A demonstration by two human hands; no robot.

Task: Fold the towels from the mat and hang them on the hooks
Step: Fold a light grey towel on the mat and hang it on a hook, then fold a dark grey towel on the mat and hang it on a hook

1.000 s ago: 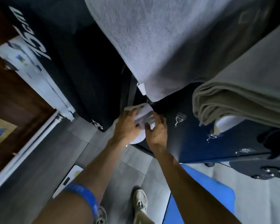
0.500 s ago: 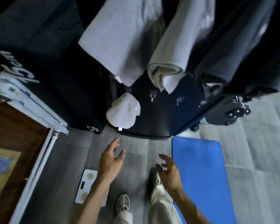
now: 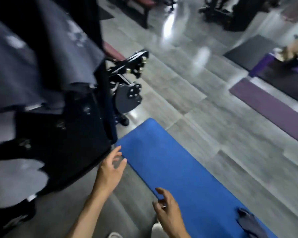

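The blue mat (image 3: pixel 175 162) lies on the grey floor at centre right. A dark grey towel (image 3: pixel 249 222) sits crumpled on its near end at the lower right. My left hand (image 3: pixel 110 170) hovers empty at the mat's left edge, fingers relaxed and spread. My right hand (image 3: pixel 169 212) hangs empty over the mat's near left side, fingers loosely curled. On the left, a dark towel (image 3: pixel 33 69) hangs on the dark hook board (image 3: pixel 72 140), and a pale towel (image 3: pixel 14 182) hangs lower down, blurred. Small metal hooks (image 3: pixel 60 125) show on the board.
A black wheeled machine (image 3: pixel 127 93) stands behind the board, close to the mat's far end. Purple mats (image 3: pixel 272 103) lie on the floor at right, with a pile of things (image 3: pixel 291 52) on one. Dark furniture legs stand at the top. My shoe (image 3: pixel 115 235) is at the bottom edge.
My hands let go of the white towel on its hook and dropped away empty. My view has swung right, from the hook board to the blue mat and the towel on it.
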